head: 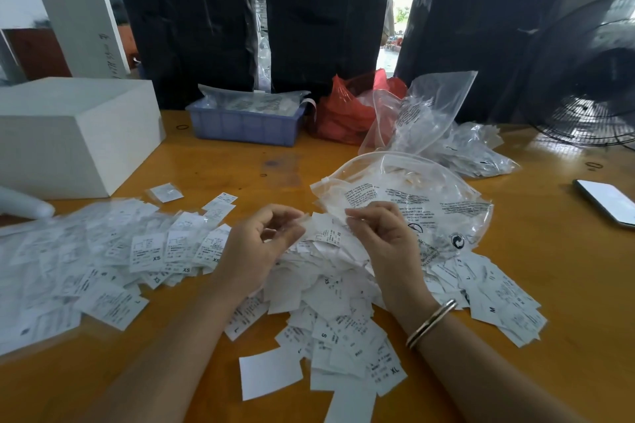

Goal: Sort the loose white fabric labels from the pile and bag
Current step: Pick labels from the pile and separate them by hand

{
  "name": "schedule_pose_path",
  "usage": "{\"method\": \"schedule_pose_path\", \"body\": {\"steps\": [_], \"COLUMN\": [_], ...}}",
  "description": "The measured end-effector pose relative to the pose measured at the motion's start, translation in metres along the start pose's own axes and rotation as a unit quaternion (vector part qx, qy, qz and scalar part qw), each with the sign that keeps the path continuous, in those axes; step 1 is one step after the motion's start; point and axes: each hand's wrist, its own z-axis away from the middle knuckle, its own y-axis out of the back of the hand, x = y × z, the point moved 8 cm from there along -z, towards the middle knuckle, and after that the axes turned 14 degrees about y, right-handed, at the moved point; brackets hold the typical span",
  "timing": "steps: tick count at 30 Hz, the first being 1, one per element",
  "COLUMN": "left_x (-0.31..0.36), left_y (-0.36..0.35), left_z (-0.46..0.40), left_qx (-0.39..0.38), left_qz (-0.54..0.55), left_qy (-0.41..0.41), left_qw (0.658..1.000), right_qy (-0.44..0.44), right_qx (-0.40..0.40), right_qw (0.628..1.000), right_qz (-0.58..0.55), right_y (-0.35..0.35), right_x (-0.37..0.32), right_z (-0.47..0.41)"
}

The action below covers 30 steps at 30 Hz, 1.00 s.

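Head view: both hands, left (pixel 256 244) and right (pixel 381 233), hover over the pile (pixel 330 312) on the counter (pixel 567 285), fingers pinching one label (pixel 324 228) between them, probably to read its size; bag (pixel 405 196) lies just behind, mouth open.

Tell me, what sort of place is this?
Probably a garment workshop or packing room: size-marked white fabric labels heaped on a wooden table, clear plastic bags holding more, and big black-wrapped bundles behind.
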Motion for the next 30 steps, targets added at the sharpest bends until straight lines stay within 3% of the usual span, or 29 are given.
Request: {"method": "schedule_pose_path", "body": {"steps": [4, 12, 24, 30], "left_x": [0.002, 0.0, 0.001, 0.004], "left_y": [-0.002, -0.005, -0.001, -0.008], "left_z": [0.0, -0.001, 0.0, 0.001], "left_qx": [-0.014, -0.031, -0.005, -0.041], "left_qz": [0.007, 0.015, -0.026, -0.012], "left_qy": [-0.008, -0.007, 0.015, 0.012], "left_qw": [1.0, 0.999, 1.0, 0.999], "right_qy": [-0.032, -0.075, -0.028, -0.018], "right_qx": [0.058, 0.104, -0.043, -0.112], "right_qw": [0.993, 0.98, 0.997, 0.993], "right_qz": [-0.096, -0.152, -0.053, 0.008], "right_y": [0.006, 0.007, -0.006, -0.02], "right_x": [0.002, 0.006, 0.002, 0.001], "right_z": [0.002, 0.003, 0.002, 0.005]}}
